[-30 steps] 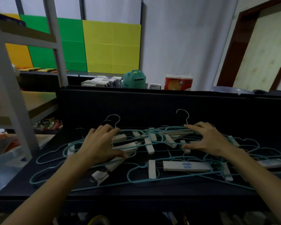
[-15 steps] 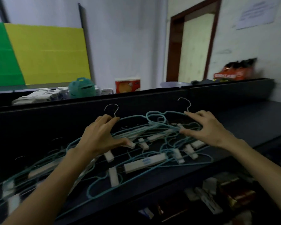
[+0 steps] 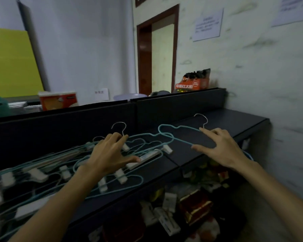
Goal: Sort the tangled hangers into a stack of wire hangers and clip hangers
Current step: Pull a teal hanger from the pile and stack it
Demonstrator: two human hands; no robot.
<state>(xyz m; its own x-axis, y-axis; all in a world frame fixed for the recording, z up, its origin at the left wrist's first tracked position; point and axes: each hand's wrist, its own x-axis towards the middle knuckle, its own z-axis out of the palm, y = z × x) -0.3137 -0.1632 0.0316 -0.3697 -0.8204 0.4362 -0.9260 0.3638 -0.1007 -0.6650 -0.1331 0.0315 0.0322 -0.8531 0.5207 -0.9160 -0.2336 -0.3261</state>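
Rightward, the right hand (image 3: 220, 149) pinches a wire hanger (image 3: 180, 135) over bare shelf (image 3: 234, 119); left hand (image 3: 108, 154) splayed.

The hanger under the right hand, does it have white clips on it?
No, the teal wire hanger by the right hand shows only bare wire and a metal hook.

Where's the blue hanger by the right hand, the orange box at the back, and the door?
blue wire hanger (image 3: 166, 126): head view, on its looped shoulder end.
orange box (image 3: 58, 100): head view, on its front face.
door (image 3: 162, 55): head view, on the pale panel.
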